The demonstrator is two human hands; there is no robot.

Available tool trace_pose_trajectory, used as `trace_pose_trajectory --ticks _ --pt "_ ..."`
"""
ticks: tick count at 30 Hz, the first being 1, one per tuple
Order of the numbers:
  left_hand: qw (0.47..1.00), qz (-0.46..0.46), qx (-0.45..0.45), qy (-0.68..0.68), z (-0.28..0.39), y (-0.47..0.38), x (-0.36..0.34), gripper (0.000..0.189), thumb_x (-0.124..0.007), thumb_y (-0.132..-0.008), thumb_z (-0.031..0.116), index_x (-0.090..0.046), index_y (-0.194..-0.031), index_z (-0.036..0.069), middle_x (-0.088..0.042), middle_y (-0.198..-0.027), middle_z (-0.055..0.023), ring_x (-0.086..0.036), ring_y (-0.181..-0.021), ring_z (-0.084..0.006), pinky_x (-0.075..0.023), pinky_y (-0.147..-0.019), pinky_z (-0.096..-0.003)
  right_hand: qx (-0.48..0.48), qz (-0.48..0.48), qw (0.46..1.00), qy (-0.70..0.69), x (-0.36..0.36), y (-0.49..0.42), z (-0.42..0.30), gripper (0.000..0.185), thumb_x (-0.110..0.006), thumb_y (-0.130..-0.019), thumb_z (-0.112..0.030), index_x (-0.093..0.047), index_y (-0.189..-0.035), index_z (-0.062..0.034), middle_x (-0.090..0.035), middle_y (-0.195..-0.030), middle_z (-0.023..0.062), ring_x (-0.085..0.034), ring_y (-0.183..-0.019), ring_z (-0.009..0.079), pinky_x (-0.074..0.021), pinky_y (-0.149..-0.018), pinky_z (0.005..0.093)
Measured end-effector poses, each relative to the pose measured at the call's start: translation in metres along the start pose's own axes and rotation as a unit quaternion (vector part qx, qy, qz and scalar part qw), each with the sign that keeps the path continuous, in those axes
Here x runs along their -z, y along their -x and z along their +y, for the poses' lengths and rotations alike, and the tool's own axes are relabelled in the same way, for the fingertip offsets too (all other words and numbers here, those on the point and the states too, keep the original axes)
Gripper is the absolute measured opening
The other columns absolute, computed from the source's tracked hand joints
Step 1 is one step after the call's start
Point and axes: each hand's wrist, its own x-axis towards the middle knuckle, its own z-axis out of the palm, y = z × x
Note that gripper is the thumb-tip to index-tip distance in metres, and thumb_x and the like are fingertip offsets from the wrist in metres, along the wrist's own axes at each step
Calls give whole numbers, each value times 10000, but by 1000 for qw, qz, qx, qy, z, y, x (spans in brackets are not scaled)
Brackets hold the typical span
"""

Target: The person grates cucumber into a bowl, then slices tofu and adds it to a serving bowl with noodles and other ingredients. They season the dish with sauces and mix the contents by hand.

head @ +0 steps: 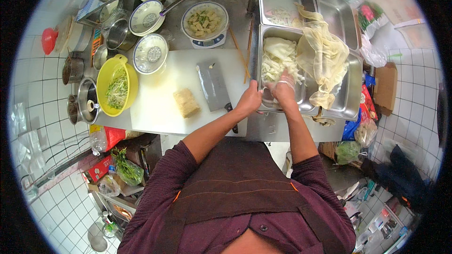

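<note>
My left hand (pixel 251 98) grips the near left corner of a steel food pan (pixel 307 103) that holds a heap of pale, wide noodle-like strips (pixel 280 54). Into the near edge of that heap reach the fingers of my right hand (pixel 283 86), which wears what looks like a clear plastic glove; its fingertips are partly hidden among the strips. A crumpled beige cloth (pixel 323 51) lies across the pans to the right. Left of my hands, a cleaver (pixel 213 84) and a tan block of food (pixel 186 103) lie on a white cutting board (pixel 152 102).
A bowl of cut pieces (pixel 204 21) stands on a digital scale (pixel 209 42), beside long chopsticks (pixel 240 53). Patterned bowls (pixel 151 53) and a yellow colander (pixel 132 93) with sprouts (pixel 118 90) stand to the left. More steel pans (pixel 344 107) adjoin at the right.
</note>
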Motion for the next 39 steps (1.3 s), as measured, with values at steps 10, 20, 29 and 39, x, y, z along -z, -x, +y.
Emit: trace_pose_trajectory --ticks 10,20,29,39 --pt "1000 12 7 27 -10 -5 -8 314 -537 -975 186 -375 -1144 -23 -587 -1042 -361 -590 -997 -536 -463 -881 -559 68 82 993 -54 -34 -34 -6 523 -650 -795 -201 -577 -1308 -135 -610 -1189 265 -600 -1085 420 -483 -925 450" --pt "994 -14 46 98 -2 1 -6 277 -484 -992 163 -355 -1141 -30 -581 -1042 -340 -651 -895 -469 -598 -663 -528 125 -111 978 -126 62 15 31 737 -702 -805 -250 -429 -1474 -104 -445 -1488 222 -427 -1375 369 -361 -1128 397" --pt "999 24 -30 23 -26 -13 -16 291 -487 -992 148 -332 -1158 -34 -575 -1054 -336 -636 -894 -478 -592 -649 -519 120 25 984 128 -34 3 -3 858 -816 -710 -302 -443 -1455 -92 -427 -1414 360 -424 -1285 562 -407 -1057 528" --pt "998 37 12 57 -9 -2 -11 308 -545 -971 203 -375 -1115 -11 -587 -996 -372 -617 -884 -543 -513 -771 -576 186 38 980 -63 44 16 -14 352 -659 -786 -95 -621 -1136 -102 -626 -1166 190 -580 -1116 383 -455 -985 444"
